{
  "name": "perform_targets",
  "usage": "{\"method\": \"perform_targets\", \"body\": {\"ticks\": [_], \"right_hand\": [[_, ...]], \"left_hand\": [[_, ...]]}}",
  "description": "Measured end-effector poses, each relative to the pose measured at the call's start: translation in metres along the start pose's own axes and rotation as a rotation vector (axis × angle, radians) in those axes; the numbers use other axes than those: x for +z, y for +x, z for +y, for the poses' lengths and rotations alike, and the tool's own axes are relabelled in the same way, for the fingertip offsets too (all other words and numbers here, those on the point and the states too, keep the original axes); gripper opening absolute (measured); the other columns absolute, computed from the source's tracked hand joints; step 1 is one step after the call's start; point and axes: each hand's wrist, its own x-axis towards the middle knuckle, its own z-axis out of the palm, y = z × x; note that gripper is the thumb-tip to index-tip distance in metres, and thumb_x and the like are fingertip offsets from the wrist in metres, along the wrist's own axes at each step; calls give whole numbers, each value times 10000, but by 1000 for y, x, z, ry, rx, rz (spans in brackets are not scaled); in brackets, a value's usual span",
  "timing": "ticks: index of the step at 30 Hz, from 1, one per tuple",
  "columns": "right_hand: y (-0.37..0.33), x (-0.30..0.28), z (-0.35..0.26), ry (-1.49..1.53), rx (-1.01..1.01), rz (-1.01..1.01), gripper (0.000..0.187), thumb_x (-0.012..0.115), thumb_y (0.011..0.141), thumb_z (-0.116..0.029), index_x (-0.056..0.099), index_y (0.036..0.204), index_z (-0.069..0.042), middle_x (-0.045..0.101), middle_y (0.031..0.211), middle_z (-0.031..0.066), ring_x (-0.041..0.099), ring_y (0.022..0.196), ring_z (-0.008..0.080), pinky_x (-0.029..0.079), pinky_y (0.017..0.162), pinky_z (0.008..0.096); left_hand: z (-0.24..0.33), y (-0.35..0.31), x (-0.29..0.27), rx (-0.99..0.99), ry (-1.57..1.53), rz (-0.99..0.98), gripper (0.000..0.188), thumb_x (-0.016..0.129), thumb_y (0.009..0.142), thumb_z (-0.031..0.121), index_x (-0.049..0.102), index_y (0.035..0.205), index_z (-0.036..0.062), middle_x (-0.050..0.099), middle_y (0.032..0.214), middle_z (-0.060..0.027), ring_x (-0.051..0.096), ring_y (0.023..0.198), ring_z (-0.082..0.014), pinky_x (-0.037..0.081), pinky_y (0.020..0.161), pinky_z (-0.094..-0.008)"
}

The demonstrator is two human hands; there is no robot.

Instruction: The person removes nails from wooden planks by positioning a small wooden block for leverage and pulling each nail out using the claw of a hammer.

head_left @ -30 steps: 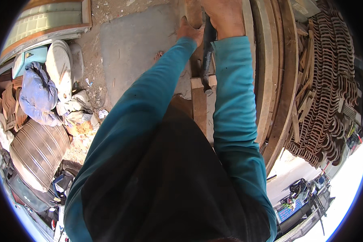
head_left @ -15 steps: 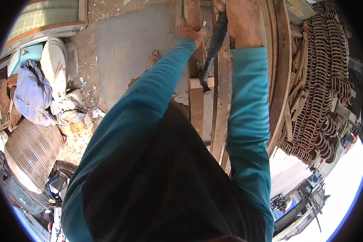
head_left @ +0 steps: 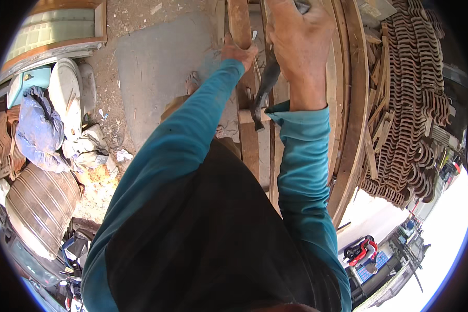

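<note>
My left hand (head_left: pixel 240 52) is wrapped around a narrow wooden beam (head_left: pixel 239 21) at the top middle, its thumb to the right and fingers to the left. My right hand (head_left: pixel 302 39) is closed at the top, right of the beam. Out from under it runs a long black tool with a bent end (head_left: pixel 268 80), shaped like a hammer. That tool slants down and left, its tip over the boards, near a small pale wood block (head_left: pixel 244 115). Long planks (head_left: pixel 250 148) lie beneath the tool. The grip inside my right hand is mostly hidden.
Long curved-looking timbers (head_left: pixel 354 104) run along the right, with broken wood strips (head_left: pixel 378 112) and stacked roof tiles (head_left: pixel 413 93) beyond. A grey sheet (head_left: pixel 151 67) lies on the ground at left. A blue bag (head_left: pixel 39 125) and a ribbed brown panel (head_left: pixel 42 200) sit farther left.
My right hand has come lower and slightly left, its sleeve cuff lower too. The black tool's tip has dropped a little and shifted left. My left hand stays at the beam.
</note>
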Motion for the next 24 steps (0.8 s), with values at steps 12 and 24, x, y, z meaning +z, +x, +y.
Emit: {"method": "perform_targets", "body": {"ticks": [12, 24], "right_hand": [[-42, -42, -19, 50, -283, 76, 294, 684, 983, -258, 570, 823, -39, 483, 577, 3, 457, 493, 89, 366, 478, 259], [-82, -53, -32, 11, -160, 44, 268, 685, 936, -137, 522, 741, -48, 477, 546, -33, 405, 495, 37, 298, 467, 226]], "left_hand": [[73, -16, 4, -57, 390, -25, 815, 764, 794, 291, 328, 1420, 3, 577, 1334, -211, 609, 1192, -334, 501, 1000, -428], [-9, 12, 4, 59, 334, 94, 895, 775, 763, 298, 304, 1460, -6, 596, 1313, -224, 624, 1175, -347, 511, 1001, -416]]}}
